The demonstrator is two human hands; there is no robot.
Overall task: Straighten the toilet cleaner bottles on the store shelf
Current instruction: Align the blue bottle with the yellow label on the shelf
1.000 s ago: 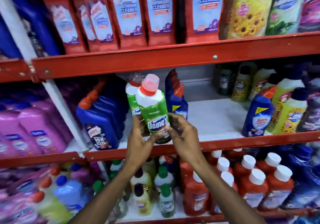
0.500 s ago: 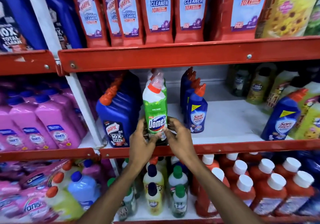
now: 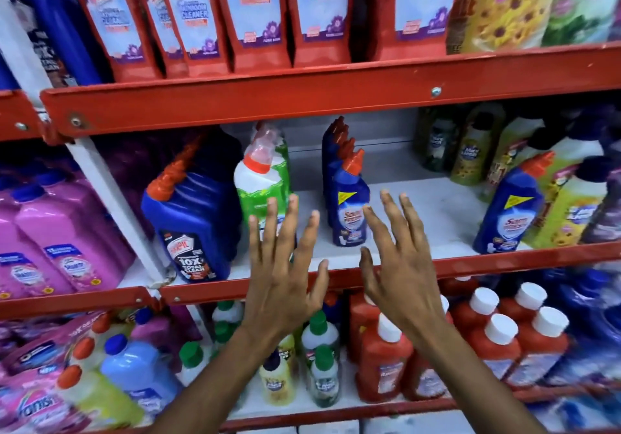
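A red metal shelf rack (image 3: pixel 336 97) fills the view, its painted front rails scuffed and fixed with round bolts, with a white upright post (image 3: pixel 111 198) leaning across the left side. The middle shelf board (image 3: pixel 420 212) is flat, white and smooth. On the top level stand flat-sided red bathroom cleaner bottles (image 3: pixel 255 13) with pale blue labels. At the left of the middle level a broad, glossy dark blue bottle (image 3: pixel 191 222) with an orange angled cap stands at the front edge. Just right of it is the green toilet cleaner bottle (image 3: pixel 262 185), upright at the shelf's front: a white plastic shoulder, a bent neck with a red collar under a clear cap, and a bright green wrap whose lower part is hidden by fingers. A similar green bottle stands behind it. Right of it, a row of slim blue bottles (image 3: pixel 349 205) with orange angled caps runs back into the shelf.

The left hand (image 3: pixel 282 275) is spread flat, fingers apart, holding nothing, in front of the green bottle's base. The right hand (image 3: pixel 400 265) is likewise splayed and empty, before the blue row.
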